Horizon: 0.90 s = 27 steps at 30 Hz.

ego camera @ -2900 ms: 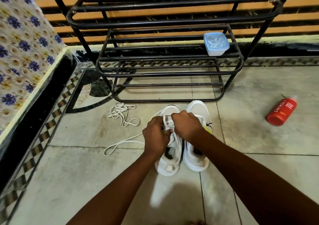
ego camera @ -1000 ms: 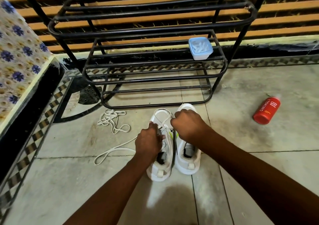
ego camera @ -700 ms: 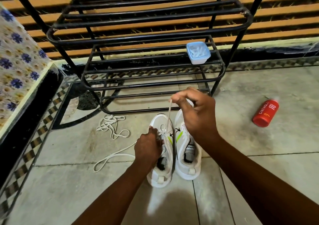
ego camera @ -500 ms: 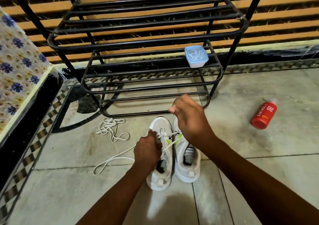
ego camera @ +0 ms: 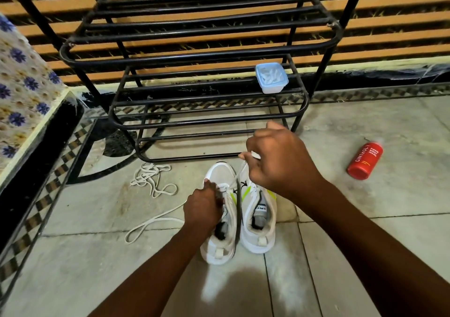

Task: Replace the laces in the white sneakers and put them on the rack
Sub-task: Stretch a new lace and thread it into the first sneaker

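Note:
Two white sneakers stand side by side on the tiled floor, toes toward the black metal rack (ego camera: 209,119). My left hand (ego camera: 203,207) grips the left sneaker (ego camera: 220,246) at its lace area. My right hand (ego camera: 280,163) is raised above the right sneaker (ego camera: 259,234) and pinches the end of a white lace (ego camera: 239,170) that runs up taut from the left sneaker's eyelets. The lace's other part trails off to the left in a loop (ego camera: 151,224) on the floor. A second loose white lace (ego camera: 152,178) lies bunched near the rack's foot.
A small blue-rimmed plastic box (ego camera: 271,78) sits on the rack's lower shelf at the right. A red bottle (ego camera: 365,161) lies on the floor to the right. A black-edged ledge with a flowered cloth (ego camera: 22,93) runs along the left.
My right hand has lifted from the left sneaker's eyelets, pulling the lace up and to the right. My left hand has stayed on the left sneaker. The view has tilted upward slightly.

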Each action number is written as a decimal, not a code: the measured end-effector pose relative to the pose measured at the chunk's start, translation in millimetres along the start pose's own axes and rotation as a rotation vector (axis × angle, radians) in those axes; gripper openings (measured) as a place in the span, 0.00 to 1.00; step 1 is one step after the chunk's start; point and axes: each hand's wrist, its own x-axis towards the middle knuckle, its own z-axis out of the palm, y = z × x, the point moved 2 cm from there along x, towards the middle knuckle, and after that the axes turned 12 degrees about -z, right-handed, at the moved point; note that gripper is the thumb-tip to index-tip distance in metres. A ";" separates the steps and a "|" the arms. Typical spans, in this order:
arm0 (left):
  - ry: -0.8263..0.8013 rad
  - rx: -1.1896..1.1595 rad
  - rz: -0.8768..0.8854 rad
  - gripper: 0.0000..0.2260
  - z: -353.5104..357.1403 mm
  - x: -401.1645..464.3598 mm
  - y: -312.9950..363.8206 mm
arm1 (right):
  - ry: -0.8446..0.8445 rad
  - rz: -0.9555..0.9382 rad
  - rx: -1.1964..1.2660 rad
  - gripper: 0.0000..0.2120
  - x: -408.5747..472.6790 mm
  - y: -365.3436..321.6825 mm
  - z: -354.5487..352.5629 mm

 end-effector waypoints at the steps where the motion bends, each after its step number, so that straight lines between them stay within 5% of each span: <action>1: 0.006 0.021 0.010 0.21 -0.5 -0.3 0.6 | 0.017 -0.011 0.013 0.09 2.7 -5.3 -7.6; 7: 0.003 0.057 0.012 0.18 -4.4 -2.0 4.2 | -0.018 -0.127 0.008 0.11 4.6 -25.8 -21.9; 16: -0.022 -0.016 0.017 0.25 2.2 0.9 -2.4 | 0.040 -0.061 0.094 0.09 -2.2 -10.5 -19.2; 24: 0.032 -0.594 0.012 0.12 -24.1 -0.1 -6.0 | 0.113 -0.076 0.216 0.05 1.6 -1.3 -13.3; 27: -0.318 -1.003 0.148 0.23 -57.9 -7.0 13.1 | 0.161 -0.051 0.210 0.04 -0.7 2.5 -9.9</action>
